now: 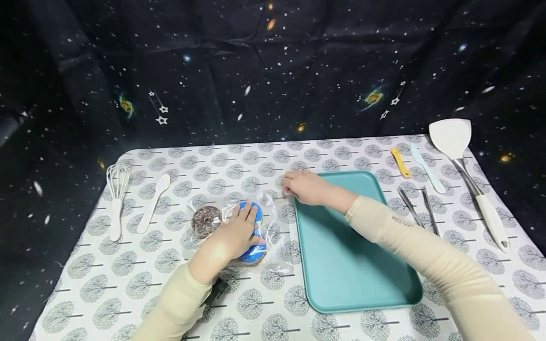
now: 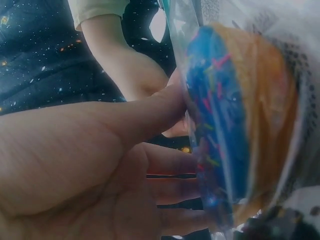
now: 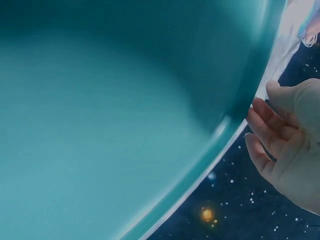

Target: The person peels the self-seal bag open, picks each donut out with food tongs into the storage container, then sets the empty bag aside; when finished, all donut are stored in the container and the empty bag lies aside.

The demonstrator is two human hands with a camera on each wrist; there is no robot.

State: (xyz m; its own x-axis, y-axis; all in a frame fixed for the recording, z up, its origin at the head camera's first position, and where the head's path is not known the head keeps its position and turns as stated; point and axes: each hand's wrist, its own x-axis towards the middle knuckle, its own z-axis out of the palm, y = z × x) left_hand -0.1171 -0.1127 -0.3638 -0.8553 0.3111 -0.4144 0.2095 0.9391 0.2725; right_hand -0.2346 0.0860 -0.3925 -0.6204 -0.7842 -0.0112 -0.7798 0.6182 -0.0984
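My left hand (image 1: 234, 235) lies over a clear plastic bag (image 1: 279, 253), fingers straight and spread on a blue-iced doughnut (image 1: 255, 255) inside it. A second patch of blue icing shows under the fingertips, partly hidden by them. Beside it in the bag is a chocolate doughnut (image 1: 202, 222) with light specks. The left wrist view shows the blue icing (image 2: 215, 110) with pink and yellow sprinkles, thumb and fingers against the plastic. At the far left corner of a teal tray (image 1: 358, 274), my right hand (image 1: 309, 188) hovers with loosely bent fingers and holds nothing.
Left of the bag lie a white whisk (image 1: 116, 201) and a white spoon (image 1: 154, 202). Beyond the tray on the right are a yellow-handled tool (image 1: 400, 163), a pale blue knife (image 1: 427, 169), dark tongs (image 1: 431, 210) and a white spatula (image 1: 490, 220).
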